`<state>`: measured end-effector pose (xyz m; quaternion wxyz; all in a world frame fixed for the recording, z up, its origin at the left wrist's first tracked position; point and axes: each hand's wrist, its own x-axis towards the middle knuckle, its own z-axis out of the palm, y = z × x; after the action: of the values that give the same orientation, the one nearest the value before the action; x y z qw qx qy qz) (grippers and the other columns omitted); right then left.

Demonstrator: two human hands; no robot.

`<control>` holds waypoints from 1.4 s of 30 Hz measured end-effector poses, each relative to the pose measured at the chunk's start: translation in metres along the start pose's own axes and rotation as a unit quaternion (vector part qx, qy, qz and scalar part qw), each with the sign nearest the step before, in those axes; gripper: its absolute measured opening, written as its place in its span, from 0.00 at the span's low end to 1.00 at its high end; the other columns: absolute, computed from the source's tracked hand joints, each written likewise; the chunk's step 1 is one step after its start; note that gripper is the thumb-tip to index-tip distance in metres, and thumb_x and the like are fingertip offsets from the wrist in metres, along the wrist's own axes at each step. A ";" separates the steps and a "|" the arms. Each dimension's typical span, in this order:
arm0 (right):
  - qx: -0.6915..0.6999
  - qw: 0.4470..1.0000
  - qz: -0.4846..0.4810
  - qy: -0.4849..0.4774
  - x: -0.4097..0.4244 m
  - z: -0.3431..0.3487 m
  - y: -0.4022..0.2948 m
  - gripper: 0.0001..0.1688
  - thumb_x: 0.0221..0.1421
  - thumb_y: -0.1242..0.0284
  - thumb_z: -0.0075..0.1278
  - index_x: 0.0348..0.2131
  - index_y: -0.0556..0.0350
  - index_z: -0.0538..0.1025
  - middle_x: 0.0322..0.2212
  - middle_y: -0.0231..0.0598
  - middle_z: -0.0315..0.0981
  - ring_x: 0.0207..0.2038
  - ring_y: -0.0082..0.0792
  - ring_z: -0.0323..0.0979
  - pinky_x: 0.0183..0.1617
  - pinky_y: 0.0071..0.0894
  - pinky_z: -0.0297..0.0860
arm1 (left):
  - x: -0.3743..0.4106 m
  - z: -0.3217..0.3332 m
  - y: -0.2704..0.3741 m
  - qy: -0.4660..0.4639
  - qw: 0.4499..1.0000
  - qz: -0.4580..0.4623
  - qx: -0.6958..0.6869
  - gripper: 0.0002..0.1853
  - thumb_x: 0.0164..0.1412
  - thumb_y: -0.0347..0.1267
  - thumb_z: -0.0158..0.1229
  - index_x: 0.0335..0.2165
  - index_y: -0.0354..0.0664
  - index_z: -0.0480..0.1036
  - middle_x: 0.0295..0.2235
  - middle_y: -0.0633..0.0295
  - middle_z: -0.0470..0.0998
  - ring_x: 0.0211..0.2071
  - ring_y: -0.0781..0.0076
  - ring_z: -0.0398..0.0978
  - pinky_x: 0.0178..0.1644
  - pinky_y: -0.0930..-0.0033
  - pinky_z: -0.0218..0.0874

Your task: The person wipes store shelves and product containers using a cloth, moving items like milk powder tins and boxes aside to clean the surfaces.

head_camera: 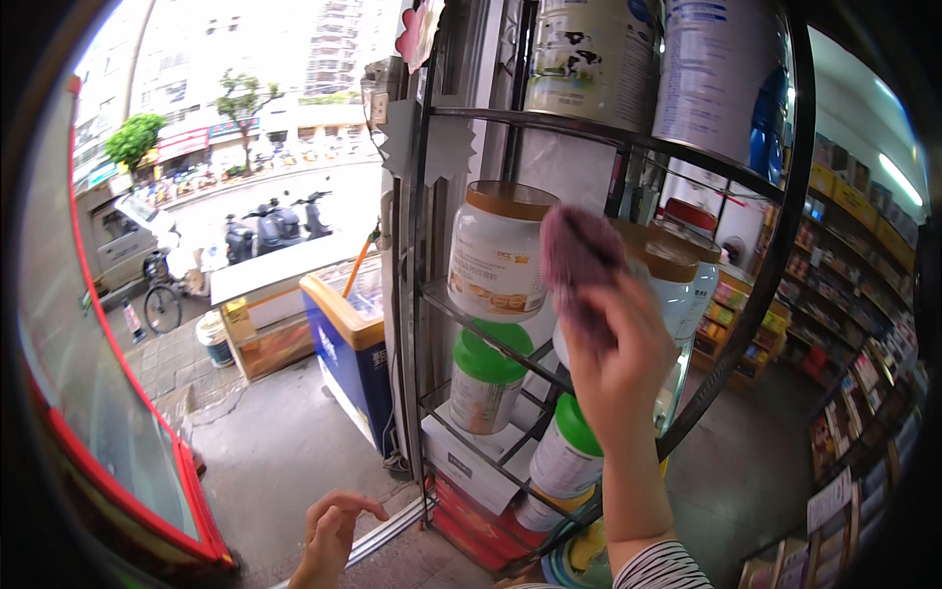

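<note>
My right hand (625, 353) grips a bunched purple cloth (581, 258), raised in front of the middle shelf of a black metal rack (486, 331). Just left of the cloth stands a white plastic jar (497, 258) with a brown lid; whether the two touch I cannot tell. More brown-lidded jars (671, 272) are partly hidden behind the hand. Low in the view, my left hand (331, 526) hangs free near the doorway, its fingers bent and apart, holding nothing. The shelf below carries green-lidded tubs (491, 375).
Large milk powder cans (592, 66) fill the top shelf. A white box (471, 456) sits low in the rack. Left are a blue chest freezer (349, 361), a counter (272, 272) and a red-framed glass door (110, 353). Stocked shop shelves (854, 243) line the right.
</note>
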<state>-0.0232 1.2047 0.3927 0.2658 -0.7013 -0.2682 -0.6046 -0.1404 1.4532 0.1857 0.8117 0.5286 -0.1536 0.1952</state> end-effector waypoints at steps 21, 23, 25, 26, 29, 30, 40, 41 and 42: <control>0.009 0.851 0.195 -0.488 0.130 0.152 0.062 0.38 0.40 0.65 0.63 0.51 0.50 0.65 0.48 0.42 0.68 0.50 0.36 0.65 0.55 0.33 0.59 | 0.121 -0.160 -0.012 -0.069 0.972 -0.114 -0.193 0.19 0.60 0.41 0.42 0.31 0.34 0.69 0.27 0.54 0.73 0.32 0.63 0.71 0.41 0.63 0.60; -0.005 0.892 0.127 -0.435 0.118 0.152 0.049 0.31 0.40 0.70 0.62 0.46 0.51 0.69 0.44 0.40 0.70 0.47 0.39 0.67 0.53 0.32 0.61 | 0.124 -0.142 -0.019 -0.096 0.969 -0.124 -0.193 0.19 0.61 0.42 0.41 0.31 0.36 0.69 0.27 0.56 0.73 0.31 0.64 0.71 0.41 0.64 0.60; -0.076 0.938 0.023 -0.336 0.093 0.153 0.033 0.25 0.40 0.74 0.61 0.41 0.51 0.71 0.41 0.39 0.72 0.45 0.42 0.69 0.50 0.32 0.63 | 0.134 -0.125 -0.014 -0.140 0.966 -0.129 -0.173 0.19 0.61 0.42 0.42 0.32 0.36 0.69 0.28 0.55 0.73 0.32 0.65 0.71 0.41 0.65 0.60; -0.111 0.954 -0.104 -0.260 0.079 0.145 0.037 0.25 0.35 0.77 0.60 0.39 0.47 0.73 0.40 0.37 0.73 0.43 0.46 0.71 0.46 0.39 0.67 | 0.144 -0.109 -0.010 -0.184 0.960 -0.129 -0.167 0.16 0.60 0.39 0.45 0.33 0.34 0.69 0.31 0.56 0.73 0.34 0.68 0.70 0.41 0.68 0.60; -0.059 0.971 -0.161 -0.168 0.043 0.114 0.017 0.25 0.34 0.81 0.57 0.38 0.47 0.73 0.37 0.37 0.74 0.41 0.44 0.71 0.43 0.39 0.67 | 0.190 -0.058 0.009 -0.286 0.956 -0.060 -0.023 0.13 0.57 0.31 0.52 0.39 0.34 0.67 0.36 0.61 0.70 0.37 0.77 0.67 0.41 0.77 0.58; -0.064 0.976 -0.144 -0.153 0.034 0.103 0.008 0.25 0.35 0.81 0.57 0.38 0.48 0.73 0.36 0.37 0.74 0.40 0.43 0.71 0.42 0.38 0.67 | 0.206 -0.037 0.013 -0.296 0.954 -0.054 -0.021 0.19 0.53 0.28 0.57 0.44 0.35 0.64 0.35 0.64 0.68 0.38 0.82 0.65 0.39 0.81 0.56; -0.038 0.956 0.081 -0.281 -0.020 -0.052 -0.059 0.18 0.38 0.84 0.54 0.34 0.56 0.74 0.31 0.39 0.73 0.35 0.39 0.70 0.39 0.29 0.65 | 0.390 0.136 0.036 -0.208 0.831 0.195 0.478 0.57 0.25 0.62 0.66 0.50 0.33 0.63 0.41 0.44 0.74 0.45 0.53 0.73 0.49 0.65 0.65; -0.053 0.955 0.088 -0.277 -0.024 -0.061 -0.059 0.18 0.38 0.84 0.54 0.34 0.56 0.74 0.30 0.39 0.73 0.35 0.39 0.70 0.39 0.29 0.66 | 0.393 0.137 0.034 -0.206 0.833 0.198 0.474 0.57 0.24 0.63 0.67 0.48 0.33 0.65 0.40 0.45 0.75 0.44 0.54 0.74 0.48 0.65 0.65; -0.060 0.958 0.097 -0.264 -0.031 -0.071 -0.057 0.15 0.41 0.83 0.55 0.34 0.58 0.74 0.29 0.38 0.73 0.35 0.32 0.70 0.38 0.26 0.65 | 0.389 0.138 0.027 -0.196 0.853 0.216 0.434 0.54 0.23 0.60 0.69 0.46 0.34 0.69 0.40 0.49 0.75 0.42 0.56 0.75 0.47 0.66 0.66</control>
<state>-0.1171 1.1945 0.3739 0.2005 -0.8733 -0.2224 -0.3842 0.1817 1.3963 0.4388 0.3905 0.8077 -0.3198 0.3048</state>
